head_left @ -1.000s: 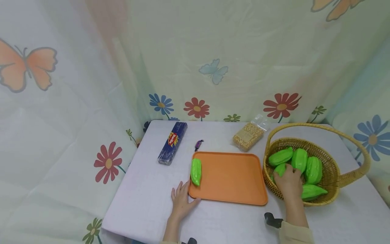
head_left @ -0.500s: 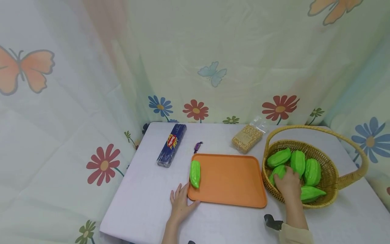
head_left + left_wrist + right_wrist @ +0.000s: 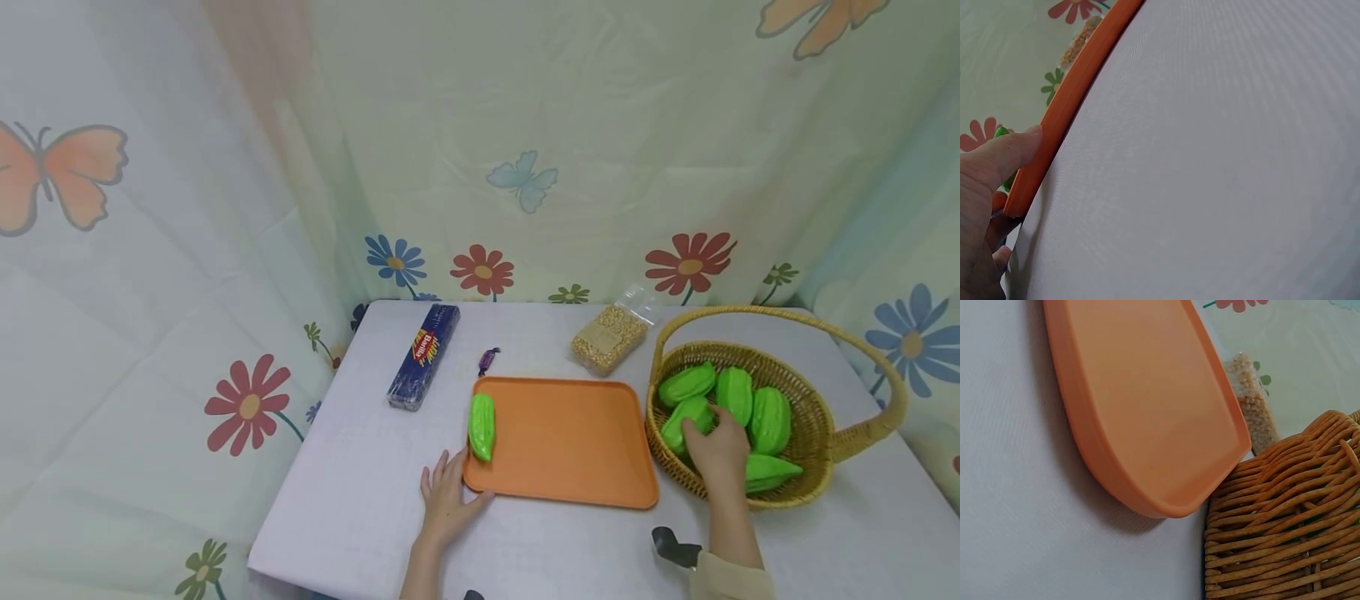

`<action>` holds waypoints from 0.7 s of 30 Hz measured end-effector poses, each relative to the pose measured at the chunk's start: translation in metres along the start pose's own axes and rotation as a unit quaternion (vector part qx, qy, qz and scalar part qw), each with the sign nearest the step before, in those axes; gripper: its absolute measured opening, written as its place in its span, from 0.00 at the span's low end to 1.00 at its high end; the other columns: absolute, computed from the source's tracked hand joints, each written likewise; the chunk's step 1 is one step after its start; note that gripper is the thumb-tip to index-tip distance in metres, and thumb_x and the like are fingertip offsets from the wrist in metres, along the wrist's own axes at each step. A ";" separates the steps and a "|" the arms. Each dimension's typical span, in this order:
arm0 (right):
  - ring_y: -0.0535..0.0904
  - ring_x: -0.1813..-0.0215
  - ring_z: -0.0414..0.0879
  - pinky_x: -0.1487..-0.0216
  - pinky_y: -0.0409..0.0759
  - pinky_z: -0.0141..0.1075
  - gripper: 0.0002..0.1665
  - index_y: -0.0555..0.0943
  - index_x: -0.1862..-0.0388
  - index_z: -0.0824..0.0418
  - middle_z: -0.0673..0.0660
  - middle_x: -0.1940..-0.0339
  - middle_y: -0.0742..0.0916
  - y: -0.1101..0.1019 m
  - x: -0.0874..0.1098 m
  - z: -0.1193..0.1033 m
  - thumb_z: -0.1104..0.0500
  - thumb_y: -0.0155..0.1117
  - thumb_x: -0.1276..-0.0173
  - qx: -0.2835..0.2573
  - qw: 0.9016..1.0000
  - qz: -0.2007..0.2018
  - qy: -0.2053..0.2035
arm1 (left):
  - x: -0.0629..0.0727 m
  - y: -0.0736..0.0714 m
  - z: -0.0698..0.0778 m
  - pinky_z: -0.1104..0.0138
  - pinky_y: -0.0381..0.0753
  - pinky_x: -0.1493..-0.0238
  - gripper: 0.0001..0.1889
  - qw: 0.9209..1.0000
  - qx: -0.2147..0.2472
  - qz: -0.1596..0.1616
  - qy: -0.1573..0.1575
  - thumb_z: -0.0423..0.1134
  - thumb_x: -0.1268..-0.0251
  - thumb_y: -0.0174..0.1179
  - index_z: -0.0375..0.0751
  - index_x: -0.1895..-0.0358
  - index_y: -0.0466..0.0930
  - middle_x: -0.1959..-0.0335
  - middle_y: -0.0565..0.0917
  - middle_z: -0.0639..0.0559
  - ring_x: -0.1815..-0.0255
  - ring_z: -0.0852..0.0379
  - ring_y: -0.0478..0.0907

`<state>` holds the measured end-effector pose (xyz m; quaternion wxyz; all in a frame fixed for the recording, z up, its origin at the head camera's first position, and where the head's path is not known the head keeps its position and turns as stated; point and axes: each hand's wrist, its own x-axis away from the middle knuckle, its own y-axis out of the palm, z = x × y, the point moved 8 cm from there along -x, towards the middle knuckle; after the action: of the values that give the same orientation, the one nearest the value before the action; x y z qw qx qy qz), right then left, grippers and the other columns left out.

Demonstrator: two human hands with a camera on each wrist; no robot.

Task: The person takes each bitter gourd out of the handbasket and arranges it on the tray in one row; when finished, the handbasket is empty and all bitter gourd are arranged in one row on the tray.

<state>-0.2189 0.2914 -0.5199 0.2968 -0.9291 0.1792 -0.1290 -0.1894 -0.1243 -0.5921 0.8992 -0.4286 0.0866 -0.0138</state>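
Observation:
My left hand (image 3: 446,503) holds the near left corner of an orange tray (image 3: 570,442), fingers along its left edge. The left wrist view shows the thumb (image 3: 1019,147) pressed on the tray's rim. A green ridged star fruit (image 3: 482,427) lies at the tray's left end. My right hand (image 3: 718,450) is inside a wicker basket (image 3: 813,475), its thumb and forefinger pinching the near end of a star fruit (image 3: 684,423). Several more star fruits lie around it, one partly hidden by the hand. In the right wrist view only the tray and basket wall show, not the hand.
A blue pasta pack (image 3: 423,357) lies at the back left, with a small purple wrapped candy (image 3: 487,361) behind the tray. At the back right is a bag of yellow grains (image 3: 609,338). The basket's tall handle (image 3: 780,313) arches over its far side.
My right hand has shifted slightly right and back within the basket, uncovering more of the star fruit at its fingertips. My left hand stays at the tray's corner.

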 end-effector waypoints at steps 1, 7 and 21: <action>0.52 0.37 0.75 0.44 0.58 0.66 0.40 0.50 0.31 0.72 0.79 0.36 0.58 0.000 0.000 0.001 0.49 0.46 0.32 -0.010 1.000 0.003 0.003 | 0.000 0.000 0.000 0.42 0.33 0.38 0.43 1.000 0.000 0.000 0.001 0.61 0.50 0.61 0.43 0.33 0.60 0.36 0.67 0.47 0.32 0.41 0.52; 0.53 0.36 0.73 0.44 0.59 0.64 0.42 0.49 0.29 0.69 0.76 0.34 0.58 -0.003 0.000 0.003 0.45 0.45 0.32 -0.044 0.999 0.013 0.013 | 0.000 -0.002 0.003 0.42 0.33 0.38 0.43 1.000 0.004 -0.003 0.000 0.61 0.50 0.60 0.42 0.33 0.60 0.36 0.67 0.47 0.32 0.41 0.52; 0.62 0.36 0.62 0.51 0.73 0.48 0.40 0.46 0.26 0.56 0.63 0.29 0.58 -0.008 0.010 -0.004 0.44 0.45 0.32 -0.139 0.990 0.035 0.000 | 0.000 0.000 0.000 0.42 0.33 0.38 0.43 1.000 0.008 0.006 0.005 0.62 0.50 0.60 0.43 0.33 0.60 0.37 0.68 0.47 0.32 0.42 0.52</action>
<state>-0.2098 0.2909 -0.5105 0.1693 -0.9544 0.2278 -0.0925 -0.1895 -0.1242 -0.5915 0.9023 -0.4206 0.0938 -0.0112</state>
